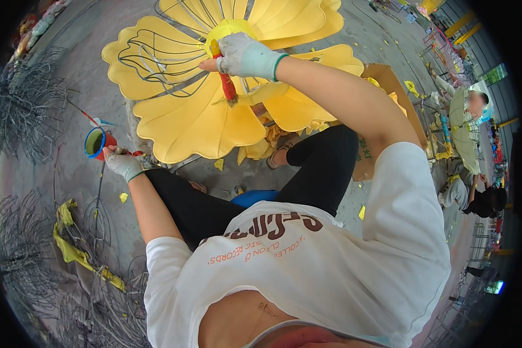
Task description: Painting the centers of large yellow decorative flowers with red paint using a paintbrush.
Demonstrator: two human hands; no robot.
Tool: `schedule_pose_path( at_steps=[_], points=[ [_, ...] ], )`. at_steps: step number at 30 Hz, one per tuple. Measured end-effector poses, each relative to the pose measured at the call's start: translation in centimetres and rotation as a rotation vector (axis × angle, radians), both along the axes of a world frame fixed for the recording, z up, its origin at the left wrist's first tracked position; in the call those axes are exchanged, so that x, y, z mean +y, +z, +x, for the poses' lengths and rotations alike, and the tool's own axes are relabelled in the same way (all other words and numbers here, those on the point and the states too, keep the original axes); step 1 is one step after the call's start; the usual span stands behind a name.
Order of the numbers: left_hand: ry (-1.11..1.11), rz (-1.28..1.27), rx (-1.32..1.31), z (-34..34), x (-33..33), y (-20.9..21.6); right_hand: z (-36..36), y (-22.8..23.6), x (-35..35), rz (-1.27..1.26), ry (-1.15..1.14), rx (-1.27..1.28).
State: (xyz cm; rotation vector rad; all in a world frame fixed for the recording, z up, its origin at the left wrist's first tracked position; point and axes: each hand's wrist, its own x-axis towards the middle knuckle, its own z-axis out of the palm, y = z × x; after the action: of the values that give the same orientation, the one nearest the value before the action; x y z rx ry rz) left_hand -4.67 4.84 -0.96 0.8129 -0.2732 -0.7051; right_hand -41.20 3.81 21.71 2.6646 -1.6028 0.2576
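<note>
A large yellow fabric flower (203, 130) with a wire frame spreads out in front of me, its petals scalloped. Over its centre, my gloved right hand (235, 55) is closed around a red-and-yellow brush (228, 87); the brush's brownish end points down toward the near petals. To the left, beside the flower, my gloved left hand (122, 162) grips a small red pot (108, 141) with a blue rim. The pot is tilted, and a dull greenish inside shows. A small red piece (137, 153) sticks out by the left fingers; its kind is unclear.
Bundles of grey wire (26, 104) lie along the left, with yellow fabric strips (78, 255) near them. An open cardboard box (383, 75) stands right of the flower. Yellow scraps dot the floor. Two people are farther right, one beside a pale fabric shape (464, 130).
</note>
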Motion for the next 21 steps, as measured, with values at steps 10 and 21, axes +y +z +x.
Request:
schedule_pose_path(
  at_steps=[10,21],
  points=[
    [-0.017,-0.009,-0.015,0.9,-0.8,-1.3,-1.6,-1.4,-1.2,-0.134,0.063,0.156],
    [0.002,0.009,-0.023,0.7,-0.7,-1.0,0.1,1.0,-1.7,0.158,-0.227,-0.329]
  ],
)
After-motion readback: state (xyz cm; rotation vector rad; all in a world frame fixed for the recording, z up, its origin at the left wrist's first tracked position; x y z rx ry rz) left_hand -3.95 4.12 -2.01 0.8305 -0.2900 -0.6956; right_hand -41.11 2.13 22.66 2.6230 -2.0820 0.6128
